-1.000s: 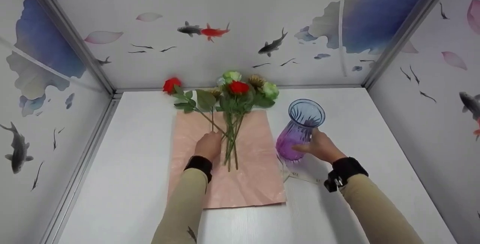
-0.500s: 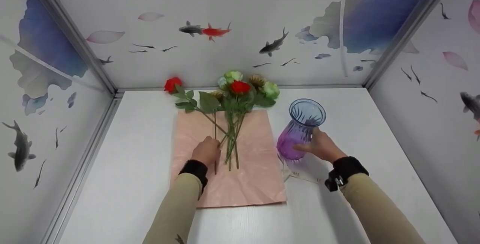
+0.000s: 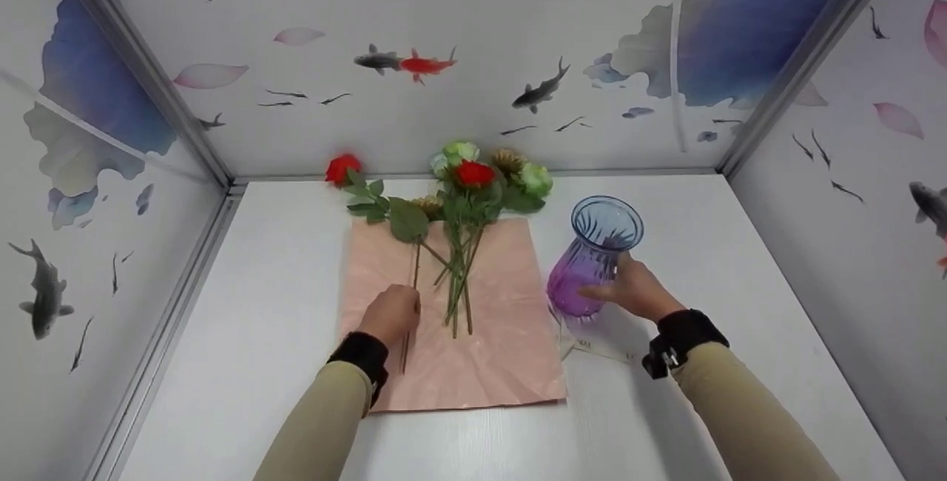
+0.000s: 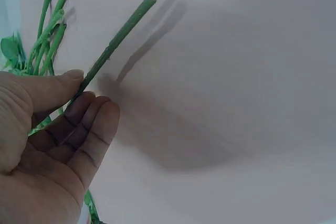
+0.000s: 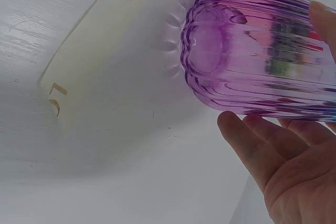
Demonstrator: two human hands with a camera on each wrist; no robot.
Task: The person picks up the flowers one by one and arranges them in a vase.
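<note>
My left hand [image 3: 392, 314] pinches the green stem [image 4: 123, 32] of a flower between thumb and fingertips. In the left wrist view its cut end sticks out past the fingers. In the head view the stem runs up to a large leaf [image 3: 408, 220]; a brownish-gold bloom beside it is partly covered. My right hand [image 3: 640, 288] grips the glass vase [image 3: 573, 288], blue at the rim and purple at the base. The vase leans, mouth up, and its ribbed bottom shows in the right wrist view. Crossed stems [image 3: 459, 281] of other flowers lie to the left hand's right.
Pink wrapping paper [image 3: 503, 370] lies under the stems. Red roses [image 3: 475, 175] and pale green blooms [image 3: 536, 179] rest near the back wall. A cream ribbon with gold letters [image 5: 89, 35] lies on the white table by the vase. Printed panels enclose the back and sides.
My left hand has drawn the stem down and left, away from the other stems, and its leaf has come lower. The right hand and vase have stayed in place.
</note>
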